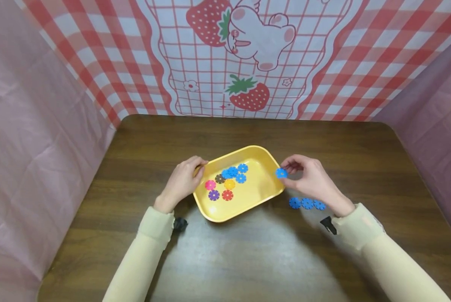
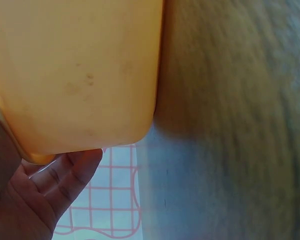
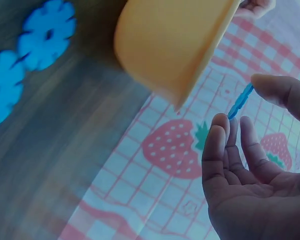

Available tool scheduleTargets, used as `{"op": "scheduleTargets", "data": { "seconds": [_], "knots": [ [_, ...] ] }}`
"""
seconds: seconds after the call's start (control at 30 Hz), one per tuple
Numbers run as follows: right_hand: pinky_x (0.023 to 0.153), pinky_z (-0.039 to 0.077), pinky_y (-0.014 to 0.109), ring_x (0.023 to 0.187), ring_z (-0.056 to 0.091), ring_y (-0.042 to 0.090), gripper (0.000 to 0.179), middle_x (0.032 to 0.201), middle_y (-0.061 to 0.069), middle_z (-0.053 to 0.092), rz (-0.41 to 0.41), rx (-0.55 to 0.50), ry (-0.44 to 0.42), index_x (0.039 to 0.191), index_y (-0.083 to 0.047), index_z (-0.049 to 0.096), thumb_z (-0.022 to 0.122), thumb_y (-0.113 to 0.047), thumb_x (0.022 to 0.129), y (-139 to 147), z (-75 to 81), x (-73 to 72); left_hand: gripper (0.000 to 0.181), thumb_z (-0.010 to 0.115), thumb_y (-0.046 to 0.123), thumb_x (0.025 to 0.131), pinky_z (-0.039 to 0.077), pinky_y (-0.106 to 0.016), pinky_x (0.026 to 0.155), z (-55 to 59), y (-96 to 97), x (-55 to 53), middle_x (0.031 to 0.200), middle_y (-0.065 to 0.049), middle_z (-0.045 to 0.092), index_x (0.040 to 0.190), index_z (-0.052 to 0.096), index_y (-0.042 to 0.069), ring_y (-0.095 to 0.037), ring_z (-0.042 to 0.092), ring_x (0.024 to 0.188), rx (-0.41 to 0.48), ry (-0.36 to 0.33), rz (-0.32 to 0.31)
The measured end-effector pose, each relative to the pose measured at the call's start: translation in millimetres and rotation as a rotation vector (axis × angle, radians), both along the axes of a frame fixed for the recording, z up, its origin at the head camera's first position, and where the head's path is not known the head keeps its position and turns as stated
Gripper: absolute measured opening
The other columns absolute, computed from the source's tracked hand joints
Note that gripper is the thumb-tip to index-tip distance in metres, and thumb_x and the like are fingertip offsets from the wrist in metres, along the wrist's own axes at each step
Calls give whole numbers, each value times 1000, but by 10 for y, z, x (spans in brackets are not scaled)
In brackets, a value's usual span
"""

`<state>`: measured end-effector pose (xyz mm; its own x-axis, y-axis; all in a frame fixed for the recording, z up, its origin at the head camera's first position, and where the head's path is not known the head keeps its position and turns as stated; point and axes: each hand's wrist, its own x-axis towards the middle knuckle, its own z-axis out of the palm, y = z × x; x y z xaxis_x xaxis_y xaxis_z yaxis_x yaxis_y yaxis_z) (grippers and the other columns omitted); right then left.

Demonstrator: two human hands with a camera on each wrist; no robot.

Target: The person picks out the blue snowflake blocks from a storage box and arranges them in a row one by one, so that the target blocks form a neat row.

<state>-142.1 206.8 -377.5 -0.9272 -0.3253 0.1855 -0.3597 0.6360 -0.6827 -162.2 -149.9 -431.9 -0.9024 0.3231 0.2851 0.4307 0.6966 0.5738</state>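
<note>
My left hand [image 1: 184,180] grips the left rim of a yellow tray [image 1: 261,195], its thumb on the near side and fingers over the edge. In the left wrist view the tray's wall [image 2: 80,90] fills much of the picture. At the tray's right rim, my right hand [image 1: 312,176] pinches a blue notched interlocking disc [image 1: 281,173] between thumb and fingertips. The right wrist view shows this disc [image 3: 241,101] edge-on, apart from the tray. Inside the tray lie several blue discs [image 1: 242,168], plus pink [image 1: 210,185], purple [image 1: 213,195], red [image 1: 227,195], yellow [image 1: 229,184] and brown [image 1: 220,179] ones.
Three blue discs [image 1: 307,204] lie in a row on the wooden table [image 1: 248,260], below my right hand. Behind the table hangs a red checked cloth [image 1: 342,75] with strawberries. Pink curtains [image 1: 40,126] hang at both sides.
</note>
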Motion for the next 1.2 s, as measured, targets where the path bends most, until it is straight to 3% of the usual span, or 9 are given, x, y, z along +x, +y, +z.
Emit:
{"op": "scheduleTargets", "data": {
  "seconds": [0.27,0.73,0.9,1.2],
  "knots": [
    [73,47,10,83,61,24,32,93,6,68,-61,25,24,103,-3,68,85,-9,77,333,-44,103,14,64,4,96,57,-41,83,24,-5,-2,105,-12,69,108,69,1,-26,67,91,-2,-15,12],
    [70,46,13,78,62,19,31,89,9,70,-199,87,21,101,-2,70,86,-11,76,910,-314,339,15,65,5,95,55,-44,86,11,-22,-2,105,-14,70,108,70,0,-29,68,95,17,33,-6],
    [68,44,11,76,60,11,30,87,9,70,-215,108,26,100,-1,70,86,-10,76,1058,-436,387,14,65,4,95,56,-44,85,-4,-17,-1,105,-14,70,107,70,0,-29,68,94,19,37,-4],
    [66,44,9,72,59,8,30,84,9,69,-200,103,45,96,1,70,87,-1,71,1205,-579,499,13,64,4,95,56,-43,84,-17,6,-2,104,-14,70,106,70,0,-29,68,93,17,40,-10]
  ]
}}
